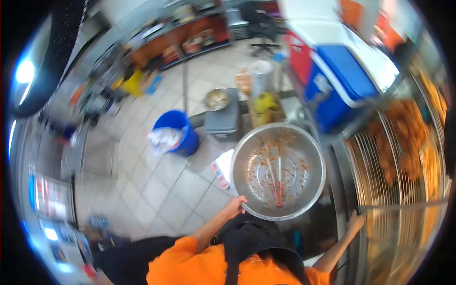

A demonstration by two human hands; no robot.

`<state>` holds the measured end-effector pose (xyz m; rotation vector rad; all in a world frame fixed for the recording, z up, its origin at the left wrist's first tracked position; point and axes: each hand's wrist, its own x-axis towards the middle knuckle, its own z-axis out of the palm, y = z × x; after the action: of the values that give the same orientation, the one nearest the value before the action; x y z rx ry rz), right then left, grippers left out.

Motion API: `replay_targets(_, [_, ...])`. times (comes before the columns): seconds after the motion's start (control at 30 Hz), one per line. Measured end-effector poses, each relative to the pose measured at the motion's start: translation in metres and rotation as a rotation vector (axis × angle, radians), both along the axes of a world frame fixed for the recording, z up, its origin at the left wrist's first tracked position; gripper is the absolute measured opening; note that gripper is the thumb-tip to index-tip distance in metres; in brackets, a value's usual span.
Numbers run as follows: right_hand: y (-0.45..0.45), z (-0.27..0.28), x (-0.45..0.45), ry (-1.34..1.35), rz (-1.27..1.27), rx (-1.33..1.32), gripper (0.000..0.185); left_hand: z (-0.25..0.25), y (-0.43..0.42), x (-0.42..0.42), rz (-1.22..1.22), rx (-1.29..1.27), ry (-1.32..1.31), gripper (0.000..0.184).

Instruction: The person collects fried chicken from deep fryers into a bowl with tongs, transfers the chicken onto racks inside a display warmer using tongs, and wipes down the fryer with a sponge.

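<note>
A wide steel bowl stands in front of me, its inside speckled with brown crumbs. Tongs with red ends lie in it, the red part toward me. My left hand is closed around the bowl's near left rim. Off to the right, my right hand grips the metal edge of a food case, thumb up; its fingers are partly blurred. Inside that case, brown fried pieces are heaped on wire racks, with yellow fries-like food beyond.
Beyond the bowl are a grey scale with a small metal bowl, a yellow-topped container and a stack of white cups. A blue bin stands on the tiled floor. A blue cooler sits at the back right.
</note>
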<state>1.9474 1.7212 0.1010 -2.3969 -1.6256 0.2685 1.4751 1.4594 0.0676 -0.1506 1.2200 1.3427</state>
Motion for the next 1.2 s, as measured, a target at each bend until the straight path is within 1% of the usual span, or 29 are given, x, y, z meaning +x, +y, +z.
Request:
replay_targets(0.03, [0.012,0.006,-0.012,0.108,-0.017,-0.002,0.043,-0.006,-0.002,0.001,0.041,0.013,0.017,0.012])
replay_targets(0.07, [0.022,0.010,-0.011,0.219,-0.048,-0.007,0.044,-0.015,-0.003,0.003,0.015,0.002,0.009,0.015])
replay_targets(0.1, [0.039,-0.011,0.016,0.176,0.115,-0.040,0.045,-0.016,-0.002,0.006,0.057,0.014,0.011,0.015])
replay_targets(0.13, [0.034,0.011,0.011,0.289,0.261,-0.031,0.042,-0.016,-0.002,0.010,0.087,0.023,0.013,0.015])
replay_targets(0.17, [0.029,0.031,0.004,0.409,0.275,-0.128,0.040,-0.014,-0.004,0.013,0.109,0.026,0.015,0.015])
replay_targets(0.2, [0.048,0.040,0.000,0.544,0.321,-0.258,0.037,0.002,-0.004,0.030,0.173,0.019,0.020,0.014])
replay_targets(0.27, [0.046,0.021,-0.002,0.452,0.477,-0.345,0.032,0.013,-0.009,0.038,0.205,0.032,0.009,0.013])
replay_targets(0.3, [0.048,0.005,-0.005,0.476,0.495,-0.409,0.030,0.017,-0.015,0.043,0.227,0.054,-0.004,0.012])
replay_targets(0.33, [0.037,0.016,-0.017,0.525,0.547,-0.479,0.031,0.017,-0.021,0.049,0.249,0.094,-0.033,0.012])
replay_targets(0.37, [0.008,0.045,-0.038,0.494,0.607,-0.476,0.031,0.016,-0.026,0.055,0.265,0.145,-0.065,0.011])
replay_targets(0.4, [-0.024,0.062,-0.046,0.522,0.621,-0.572,0.030,0.014,-0.040,0.065,0.276,0.231,-0.036,0.010])
replay_targets(0.5, [-0.119,0.115,-0.098,0.592,0.657,-0.691,0.032,0.043,-0.050,0.073,0.385,0.291,-0.059,0.014])
replay_targets(0.57, [-0.167,0.139,-0.144,0.569,0.718,-0.759,0.033,0.054,-0.057,0.055,0.361,0.338,-0.103,0.018])
replay_targets(0.6, [-0.170,0.144,-0.157,0.584,0.671,-0.818,0.034,0.066,-0.058,0.050,0.356,0.322,-0.135,0.021])
replay_targets(0.63, [-0.170,0.141,-0.169,0.603,0.619,-0.895,0.035,0.092,-0.059,0.042,0.347,0.214,-0.172,0.023])
replay_targets(0.67, [-0.190,0.150,-0.212,0.615,0.562,-1.019,0.035,0.142,-0.086,-0.007,0.358,0.063,-0.213,0.025])
replay_targets(0.73, [-0.158,0.133,-0.181,0.482,0.480,-1.143,0.036,0.151,-0.072,-0.022,0.432,-0.026,-0.210,0.030])
replay_targets(0.77, [-0.155,0.148,-0.174,0.395,0.437,-1.186,0.037,0.162,-0.081,-0.040,0.468,0.006,-0.243,0.031])
replay_targets(0.83, [-0.167,0.219,-0.163,0.372,0.263,-1.242,0.035,0.180,-0.100,-0.065,0.523,0.062,-0.286,0.032])
replay_targets(0.87, [-0.160,0.235,-0.171,0.333,0.246,-1.229,0.034,0.160,-0.105,-0.065,0.566,0.020,-0.298,0.031])
replay_targets(0.9, [-0.150,0.237,-0.186,0.301,0.239,-1.217,0.034,0.169,-0.131,-0.085,0.535,0.014,-0.243,0.026])
replay_targets(0.93, [-0.133,0.231,-0.201,0.271,0.229,-1.174,0.033,0.171,-0.133,-0.120,0.455,0.036,-0.193,0.021])
replay_targets(0.97, [-0.125,0.215,-0.223,0.223,0.242,-1.099,0.033,0.182,-0.135,-0.170,0.530,0.041,-0.214,0.016])
replay_targets(1.03, [-0.091,0.167,-0.277,-0.042,0.328,-0.901,0.033,0.203,-0.130,-0.274,0.680,0.057,-0.249,0.004])
replay_targets(1.07, [-0.079,0.146,-0.306,-0.173,0.334,-0.839,0.033,0.155,-0.129,-0.332,0.719,0.042,-0.237,0.006])
replay_targets(1.1, [-0.072,0.124,-0.340,-0.255,0.319,-0.808,0.033,0.183,-0.125,-0.405,0.703,-0.003,-0.233,0.010])
replay_targets(1.17, [-0.047,0.076,-0.445,-0.316,0.294,-0.768,0.034,0.156,-0.121,-0.517,0.791,-0.223,-0.046,0.019])
replay_targets(1.2, [-0.027,0.050,-0.514,-0.276,0.315,-0.742,0.035,0.103,-0.138,-0.583,0.708,-0.158,0.004,0.027])
